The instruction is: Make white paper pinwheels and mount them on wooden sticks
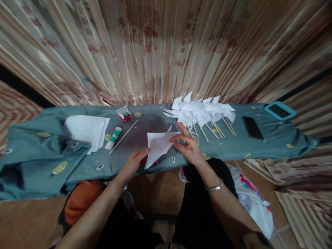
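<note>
A sheet of white paper (158,144) is held up between my two hands, above the front edge of the cloth-covered table. My left hand (135,162) pinches its lower left edge between thumb and fingers. At its right edge, my right hand (187,145) grips the paper with thumb and forefinger, the other fingers raised. Just beyond the right hand lie several white paper pinwheels (199,112) on wooden sticks, overlapping in a row. To the left of the paper are a loose wooden stick (123,137) and a glue stick (113,138).
On the left lies a stack of white paper (85,129). A small red and white box (125,114) of small dark items stands open near the back. Right of the pinwheels are a black phone (253,128) and a blue-framed device (280,110). A patterned curtain (155,52) hangs behind the table.
</note>
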`<state>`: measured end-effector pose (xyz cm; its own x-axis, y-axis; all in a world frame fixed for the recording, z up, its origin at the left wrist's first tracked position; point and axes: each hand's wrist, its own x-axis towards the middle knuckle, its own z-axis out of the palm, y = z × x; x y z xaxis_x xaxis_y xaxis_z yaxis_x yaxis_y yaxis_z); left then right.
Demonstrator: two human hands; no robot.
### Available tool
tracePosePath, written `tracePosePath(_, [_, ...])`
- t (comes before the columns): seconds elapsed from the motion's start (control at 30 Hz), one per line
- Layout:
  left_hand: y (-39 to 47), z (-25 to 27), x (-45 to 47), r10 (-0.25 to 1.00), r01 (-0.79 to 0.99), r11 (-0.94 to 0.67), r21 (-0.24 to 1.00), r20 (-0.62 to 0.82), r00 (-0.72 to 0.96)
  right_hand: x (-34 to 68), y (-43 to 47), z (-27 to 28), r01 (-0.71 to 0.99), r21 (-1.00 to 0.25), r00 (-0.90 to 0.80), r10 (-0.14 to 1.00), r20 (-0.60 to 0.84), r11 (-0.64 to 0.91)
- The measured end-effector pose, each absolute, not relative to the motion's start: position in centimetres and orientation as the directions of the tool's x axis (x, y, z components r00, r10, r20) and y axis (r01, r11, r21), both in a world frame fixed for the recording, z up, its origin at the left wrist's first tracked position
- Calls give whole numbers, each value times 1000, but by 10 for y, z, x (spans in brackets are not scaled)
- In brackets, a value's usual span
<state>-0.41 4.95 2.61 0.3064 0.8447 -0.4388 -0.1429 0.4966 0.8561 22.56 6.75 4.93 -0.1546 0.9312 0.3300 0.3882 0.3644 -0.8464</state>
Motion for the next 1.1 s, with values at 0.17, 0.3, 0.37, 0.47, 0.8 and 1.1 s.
tracePosePath(0.17, [64, 27, 5, 834, -195, 535, 822, -477, 277, 233, 71, 48, 326, -885, -116, 943, 311, 332])
tracePosePath(0.3, [71, 25, 4, 878, -197, 471, 860, -436, 199, 236, 70, 46, 312, -897, -110, 950, 293, 313])
tracePosePath(0.37, [72, 21, 0, 904, -192, 427, 884, -412, 112, 240, 72, 43, 327, -893, -82, 951, 298, 308])
tracePosePath(0.47, [74, 16, -10, 932, -200, 324, 925, -349, -102, 253, 81, 34, 342, -901, 54, 952, 302, 266])
tracePosePath(0.8, [89, 6, -47, 915, 78, 132, 988, -91, -393, 290, 88, 31, 767, -640, 176, 974, 144, -44])
tracePosePath(1.1, [97, 11, -37, 963, 140, 103, 985, -64, -263, 287, 71, 43, 995, -81, 57, 998, -27, -59])
